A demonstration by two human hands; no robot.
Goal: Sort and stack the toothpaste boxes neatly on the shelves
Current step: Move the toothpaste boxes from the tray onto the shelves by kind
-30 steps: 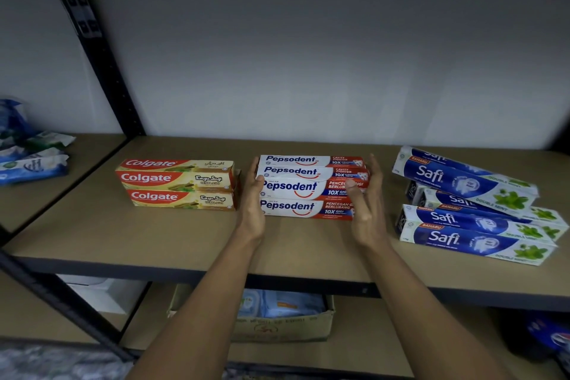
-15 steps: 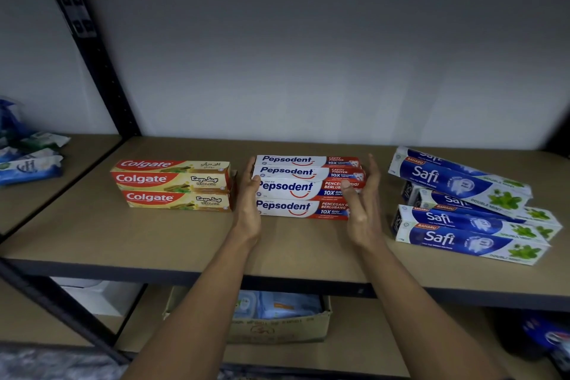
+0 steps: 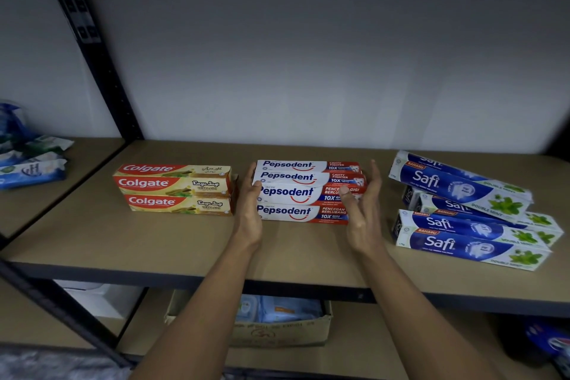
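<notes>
Three groups of toothpaste boxes lie on the brown shelf [image 3: 92, 237]. Red and yellow Colgate boxes [image 3: 175, 188] form a tidy stack at the left. White, blue and red Pepsodent boxes [image 3: 296, 191] are stacked in the middle. Blue and white Safi boxes [image 3: 462, 213] lie crooked and overlapping at the right. My left hand [image 3: 251, 210] rests flat against the left end of the Pepsodent stack, fingers straight. My right hand [image 3: 362, 210] is open with spread fingers in front of the stack's right end, a little off it.
A black metal upright [image 3: 98, 71] divides this bay from the left bay, where soft blue and white packs [image 3: 30, 163] lie. Below the shelf stands a cardboard box [image 3: 277, 330] with blue packs inside. A white wall backs the shelf.
My right hand has drawn back from the right end of the Pepsodent stack and spread its fingers. My left hand stays against the left end.
</notes>
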